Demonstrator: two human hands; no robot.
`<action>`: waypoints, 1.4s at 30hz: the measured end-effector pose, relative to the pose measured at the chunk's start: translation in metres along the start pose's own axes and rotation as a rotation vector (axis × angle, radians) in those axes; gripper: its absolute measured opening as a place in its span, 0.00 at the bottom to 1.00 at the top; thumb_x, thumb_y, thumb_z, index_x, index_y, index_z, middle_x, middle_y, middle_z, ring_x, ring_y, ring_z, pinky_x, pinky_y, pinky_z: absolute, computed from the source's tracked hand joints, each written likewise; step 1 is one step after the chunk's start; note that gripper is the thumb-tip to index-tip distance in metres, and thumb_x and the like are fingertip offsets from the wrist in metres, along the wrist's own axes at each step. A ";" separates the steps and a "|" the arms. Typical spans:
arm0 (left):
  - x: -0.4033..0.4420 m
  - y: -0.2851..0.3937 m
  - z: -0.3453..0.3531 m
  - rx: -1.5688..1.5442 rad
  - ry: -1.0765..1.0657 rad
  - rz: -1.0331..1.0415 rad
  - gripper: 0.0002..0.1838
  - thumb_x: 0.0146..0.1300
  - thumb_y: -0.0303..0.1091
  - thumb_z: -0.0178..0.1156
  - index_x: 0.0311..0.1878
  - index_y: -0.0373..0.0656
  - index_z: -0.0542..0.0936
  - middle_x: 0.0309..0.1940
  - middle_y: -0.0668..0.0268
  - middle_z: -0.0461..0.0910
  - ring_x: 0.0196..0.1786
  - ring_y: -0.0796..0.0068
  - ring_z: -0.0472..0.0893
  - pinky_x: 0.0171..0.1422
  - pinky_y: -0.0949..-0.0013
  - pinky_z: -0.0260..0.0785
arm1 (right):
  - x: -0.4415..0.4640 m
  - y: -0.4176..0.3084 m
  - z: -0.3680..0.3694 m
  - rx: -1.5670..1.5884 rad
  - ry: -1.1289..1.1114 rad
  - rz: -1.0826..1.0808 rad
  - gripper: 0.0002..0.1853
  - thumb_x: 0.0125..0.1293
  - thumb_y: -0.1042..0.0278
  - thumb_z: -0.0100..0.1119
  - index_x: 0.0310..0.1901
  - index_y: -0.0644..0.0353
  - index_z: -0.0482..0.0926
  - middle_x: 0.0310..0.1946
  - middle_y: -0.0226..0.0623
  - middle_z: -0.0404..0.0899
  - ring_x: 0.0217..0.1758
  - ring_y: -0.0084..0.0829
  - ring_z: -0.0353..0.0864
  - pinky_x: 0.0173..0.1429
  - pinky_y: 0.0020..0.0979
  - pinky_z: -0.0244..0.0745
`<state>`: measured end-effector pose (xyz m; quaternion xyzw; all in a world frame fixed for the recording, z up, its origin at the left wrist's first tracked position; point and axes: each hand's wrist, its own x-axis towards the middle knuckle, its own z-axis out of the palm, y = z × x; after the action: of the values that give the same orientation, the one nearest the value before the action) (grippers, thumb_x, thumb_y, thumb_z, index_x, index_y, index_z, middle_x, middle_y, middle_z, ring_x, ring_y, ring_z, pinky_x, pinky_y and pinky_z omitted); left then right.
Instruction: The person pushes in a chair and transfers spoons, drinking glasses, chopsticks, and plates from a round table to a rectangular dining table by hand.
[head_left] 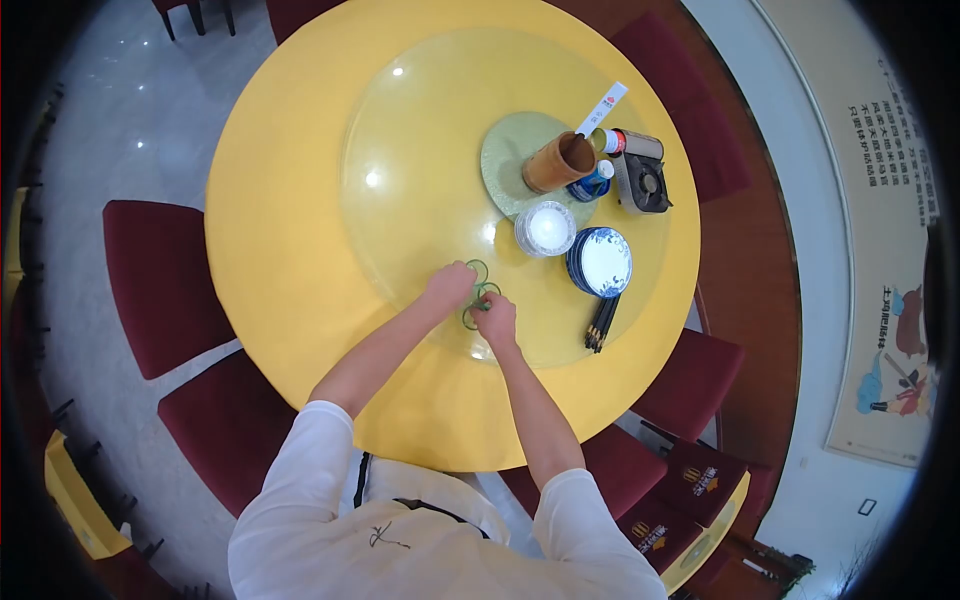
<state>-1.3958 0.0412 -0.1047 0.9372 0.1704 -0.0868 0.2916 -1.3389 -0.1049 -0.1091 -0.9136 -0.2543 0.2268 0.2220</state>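
Observation:
Several clear glasses with green-looking rims stand close together on the glass turntable, near its front edge. My left hand is closed on the rim of a glass at the upper left of the group. My right hand has its fingers pinched on a glass at the right of the group. The fingers partly hide the glasses, so how many each hand holds is unclear. Just beyond my hands sits a stack of clear bowls, with a stack of blue-and-white plates to its right.
Black chopsticks lie below the plates. A brown cup stands on a green round board, beside a blue-labelled bottle and a portable stove. Red chairs surround the yellow round table.

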 end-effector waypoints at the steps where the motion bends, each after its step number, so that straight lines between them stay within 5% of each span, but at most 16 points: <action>1: -0.014 0.004 0.002 0.003 -0.014 -0.004 0.08 0.62 0.27 0.55 0.40 0.40 0.82 0.41 0.52 0.80 0.43 0.54 0.85 0.45 0.58 0.80 | -0.013 0.003 0.002 0.015 -0.020 0.006 0.10 0.52 0.68 0.69 0.34 0.64 0.83 0.24 0.47 0.84 0.27 0.39 0.86 0.36 0.37 0.79; 16: -0.340 0.161 0.055 -0.090 -0.130 -0.112 0.08 0.55 0.21 0.57 0.40 0.37 0.79 0.38 0.46 0.78 0.42 0.45 0.82 0.46 0.50 0.76 | -0.341 0.034 -0.084 0.056 -0.280 -0.013 0.13 0.48 0.69 0.71 0.36 0.63 0.84 0.28 0.51 0.83 0.32 0.47 0.85 0.41 0.40 0.80; 22: -0.455 0.204 0.086 -0.197 0.077 -0.336 0.09 0.52 0.21 0.56 0.38 0.35 0.80 0.36 0.42 0.78 0.41 0.41 0.81 0.47 0.48 0.75 | -0.419 0.045 -0.082 0.096 -0.389 -0.301 0.12 0.47 0.72 0.70 0.35 0.64 0.84 0.29 0.54 0.83 0.35 0.52 0.84 0.44 0.43 0.79; 28: -0.577 0.214 0.075 -0.316 0.333 -0.597 0.09 0.53 0.19 0.56 0.37 0.36 0.81 0.37 0.44 0.78 0.42 0.41 0.80 0.48 0.48 0.74 | -0.485 -0.028 -0.072 -0.082 -0.593 -0.575 0.11 0.47 0.72 0.71 0.34 0.63 0.84 0.31 0.51 0.84 0.38 0.51 0.84 0.47 0.45 0.79; 34: -0.726 0.205 0.079 -0.401 0.630 -0.903 0.09 0.52 0.19 0.57 0.37 0.36 0.80 0.37 0.45 0.78 0.42 0.41 0.80 0.48 0.48 0.74 | -0.587 -0.108 -0.002 -0.248 -0.761 -0.848 0.10 0.48 0.72 0.71 0.34 0.63 0.84 0.32 0.51 0.84 0.40 0.52 0.84 0.48 0.46 0.79; 42: -0.994 0.156 0.173 -0.573 0.940 -1.262 0.12 0.51 0.18 0.56 0.40 0.37 0.81 0.37 0.45 0.77 0.43 0.42 0.80 0.49 0.50 0.74 | -0.805 -0.210 0.178 -0.494 -1.043 -1.249 0.14 0.46 0.69 0.69 0.37 0.63 0.85 0.30 0.54 0.83 0.38 0.54 0.83 0.46 0.44 0.79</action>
<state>-2.2700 -0.4457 0.0955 0.4943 0.7824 0.2126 0.3136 -2.1274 -0.3456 0.1005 -0.4062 -0.8240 0.3926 -0.0449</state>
